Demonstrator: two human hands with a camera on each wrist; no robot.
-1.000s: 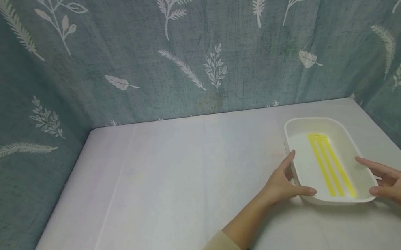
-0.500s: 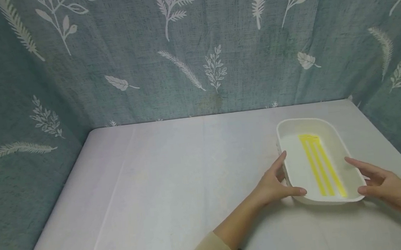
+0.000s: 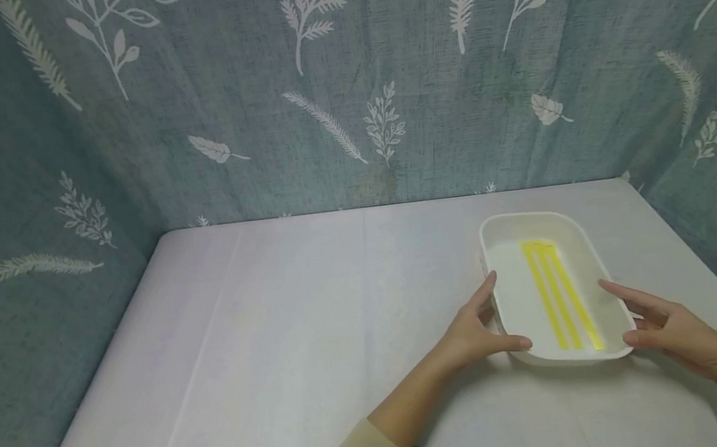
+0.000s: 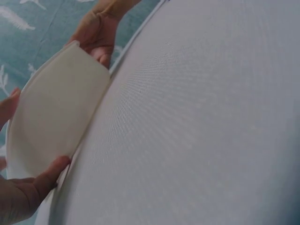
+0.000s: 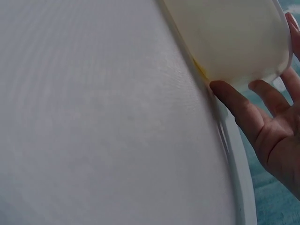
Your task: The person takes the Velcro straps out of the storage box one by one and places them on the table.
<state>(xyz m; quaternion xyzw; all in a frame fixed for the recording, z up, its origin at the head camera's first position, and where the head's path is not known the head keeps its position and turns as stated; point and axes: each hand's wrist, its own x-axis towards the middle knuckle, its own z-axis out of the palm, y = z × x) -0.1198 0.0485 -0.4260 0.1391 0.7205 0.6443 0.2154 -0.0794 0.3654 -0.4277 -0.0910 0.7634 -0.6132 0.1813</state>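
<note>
Gripping a white tray (image 3: 516, 298) at three o'clock on the desk (image 3: 265, 335), with left hand (image 3: 474, 336) at its eight and right hand (image 3: 670, 329) at its four, fingers curled round it. Perhaps resting flat; hard to tell. Could dip toward twelve if lifted by near corners alone.

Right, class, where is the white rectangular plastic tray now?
In the head view, the white rectangular plastic tray is over the right part of the pale cloth-covered table, between the left hand and the right hand.
</note>
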